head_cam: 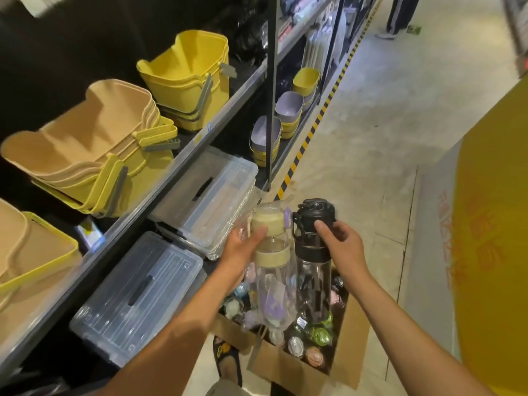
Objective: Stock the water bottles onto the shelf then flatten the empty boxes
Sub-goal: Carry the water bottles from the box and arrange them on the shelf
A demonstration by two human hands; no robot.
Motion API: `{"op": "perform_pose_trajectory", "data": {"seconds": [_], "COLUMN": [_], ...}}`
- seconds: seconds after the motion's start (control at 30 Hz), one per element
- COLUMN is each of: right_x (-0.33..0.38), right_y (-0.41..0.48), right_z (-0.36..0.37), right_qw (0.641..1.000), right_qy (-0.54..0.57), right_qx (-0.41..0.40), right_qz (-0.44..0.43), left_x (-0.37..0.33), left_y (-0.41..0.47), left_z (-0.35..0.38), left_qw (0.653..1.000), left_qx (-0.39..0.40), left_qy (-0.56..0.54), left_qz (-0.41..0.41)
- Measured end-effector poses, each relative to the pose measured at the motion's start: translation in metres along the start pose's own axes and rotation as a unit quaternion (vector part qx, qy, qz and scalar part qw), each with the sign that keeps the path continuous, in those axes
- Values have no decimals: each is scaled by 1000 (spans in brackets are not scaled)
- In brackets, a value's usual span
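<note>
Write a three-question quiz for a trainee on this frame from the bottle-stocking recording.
1. Multiple choice: what does the right hand grip?
A) a roll of tape
B) the black-lidded bottle
C) a price scanner

2. True or false: the cardboard box on the floor is already empty.

3. Fill in the blank: the left hand holds a clear bottle, wrapped in plastic, whose lid is ____ in colour.

Key: 1 B. 2 False, as many bottle tops still show inside it. 3 Beige.
</note>
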State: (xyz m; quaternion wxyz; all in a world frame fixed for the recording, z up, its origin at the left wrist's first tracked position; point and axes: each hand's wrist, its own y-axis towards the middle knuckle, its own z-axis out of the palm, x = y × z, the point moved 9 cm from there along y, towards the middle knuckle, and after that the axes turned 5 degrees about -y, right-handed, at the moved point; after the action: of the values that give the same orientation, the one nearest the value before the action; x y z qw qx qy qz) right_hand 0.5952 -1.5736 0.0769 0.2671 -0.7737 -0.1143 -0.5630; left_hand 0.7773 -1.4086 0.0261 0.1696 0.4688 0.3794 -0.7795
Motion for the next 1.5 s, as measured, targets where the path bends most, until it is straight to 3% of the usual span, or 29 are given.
{"op": "perform_pose_trajectory", "data": {"seconds": [0.43, 0.7, 0.8, 1.0, 1.17, 1.5], "right_x": [12, 13, 21, 35, 27, 29], "right_y": [-7, -19, -29, -47, -61, -112], "right_z": [16, -3, -5, 2, 18, 103], "right_qw": [975, 980, 978, 983, 975, 946], "right_qy": [126, 155, 177, 131, 84, -45], "right_qx": [183, 121, 107, 128, 203, 314], "right_qz": [35, 25, 17, -14, -19, -61], "left_x": [-39, -55, -59, -42, -22, -5], "left_y": [-21, -36, -48, -73, -96, -160], "left_z": [48, 49, 47, 46, 28, -46], "left_qw": [989, 984, 986, 986, 989, 986], "left_qx": [121, 172, 161, 152, 110, -102], "left_qy": [3, 17, -35, -44, -73, -124], "left_qz": [-85, -47, -33, -49, -64, 52]}}
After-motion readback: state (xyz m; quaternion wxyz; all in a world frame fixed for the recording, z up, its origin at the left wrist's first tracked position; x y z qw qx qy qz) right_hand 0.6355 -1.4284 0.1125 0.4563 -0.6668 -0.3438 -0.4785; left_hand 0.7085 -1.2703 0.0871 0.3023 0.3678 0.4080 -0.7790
